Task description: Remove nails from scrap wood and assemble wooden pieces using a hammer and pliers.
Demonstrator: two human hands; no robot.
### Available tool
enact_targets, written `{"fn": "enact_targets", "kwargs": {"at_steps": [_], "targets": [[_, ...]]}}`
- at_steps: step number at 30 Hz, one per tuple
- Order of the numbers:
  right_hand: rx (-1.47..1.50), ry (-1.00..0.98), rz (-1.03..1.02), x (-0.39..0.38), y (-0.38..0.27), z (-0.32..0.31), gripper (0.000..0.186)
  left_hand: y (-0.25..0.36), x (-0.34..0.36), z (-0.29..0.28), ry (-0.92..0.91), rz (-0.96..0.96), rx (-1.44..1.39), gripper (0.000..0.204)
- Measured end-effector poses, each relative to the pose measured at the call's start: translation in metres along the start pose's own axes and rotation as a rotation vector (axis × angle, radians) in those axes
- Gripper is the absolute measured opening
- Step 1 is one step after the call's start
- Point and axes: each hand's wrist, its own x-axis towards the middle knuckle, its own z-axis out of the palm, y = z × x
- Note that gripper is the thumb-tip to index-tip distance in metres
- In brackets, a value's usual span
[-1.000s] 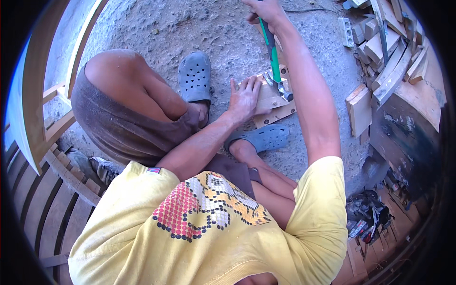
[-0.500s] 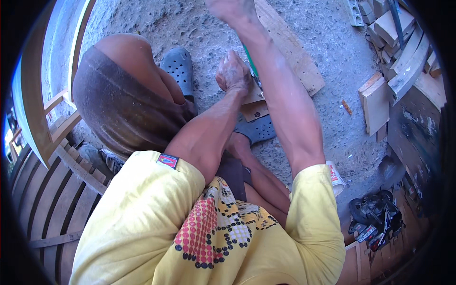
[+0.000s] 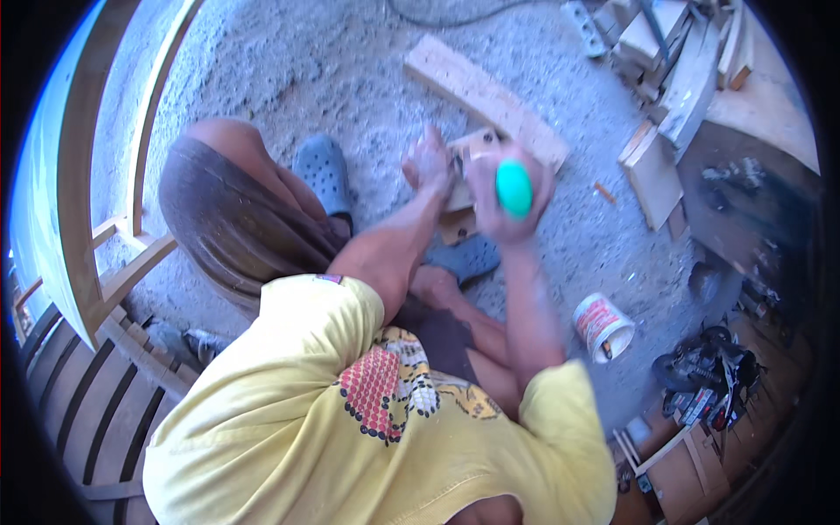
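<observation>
Right hand (image 3: 486, 203) grips a hammer (image 3: 514, 188) above and right of the frame's centre, lowered from the top edge half a second ago. The green handle end now faces the camera, the long axis nearly along the line of sight. Left hand (image 3: 429, 164) is beside small wooden boards (image 3: 458, 226); whether it holds anything, I cannot tell.

A woodworking workshop, as the piled wood offcuts (image 3: 691, 79), slatted panel (image 3: 101, 407) and gritty floor (image 3: 262, 70) show.
</observation>
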Motion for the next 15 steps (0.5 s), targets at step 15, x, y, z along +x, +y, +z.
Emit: {"fn": "enact_targets", "kwargs": {"at_steps": [15], "targets": [[0.583,0.628,0.429,-0.090,-0.050,-0.144,0.034,0.008,-0.052,-0.042,-0.407,1.233,-0.037,0.035]]}}
